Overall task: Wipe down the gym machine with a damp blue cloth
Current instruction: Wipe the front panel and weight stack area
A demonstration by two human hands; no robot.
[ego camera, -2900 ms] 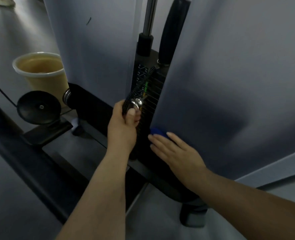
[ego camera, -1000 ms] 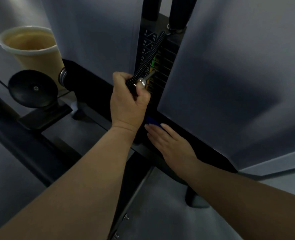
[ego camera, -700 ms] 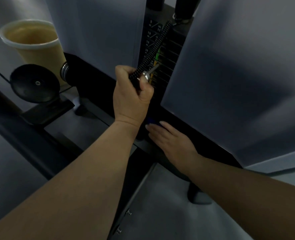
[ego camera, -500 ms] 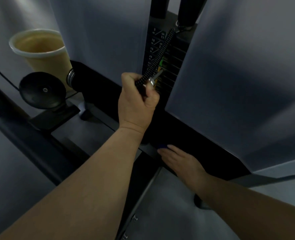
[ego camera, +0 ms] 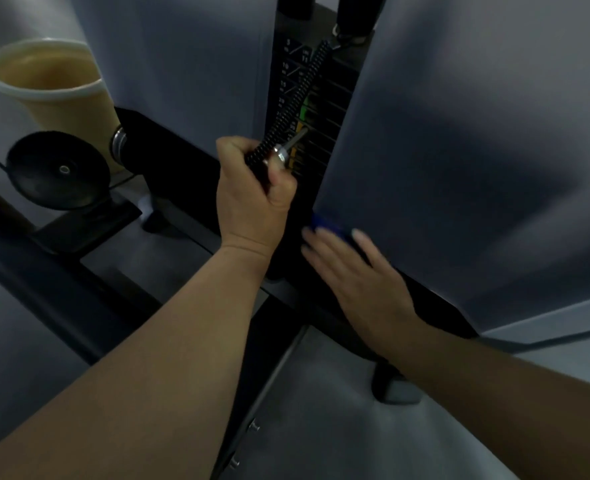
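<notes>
Head view: the left hand [ego camera: 252, 195] grips the selector pin [ego camera: 288, 147] and its coiled cord [ego camera: 297, 98] at the weight stack [ego camera: 324, 109], whose labels read 5, 10, 15. The right hand [ego camera: 359, 271], fingers straight, presses the blue cloth [ego camera: 328, 225] against the grey shroud's [ego camera: 459, 133] lower edge

weight stack [ego camera: 321, 109] between two panels | selector pin [ego camera: 291, 143] in stack, coiled cord [ego camera: 297, 102] running up from it | left hand [ego camera: 252, 199] on pin, left of right hand [ego camera: 359, 275] | cloth [ego camera: 328, 225] under right fingertips, below stack | bucket [ego camera: 51, 88] far left, behind disc [ego camera: 58, 171]
</notes>
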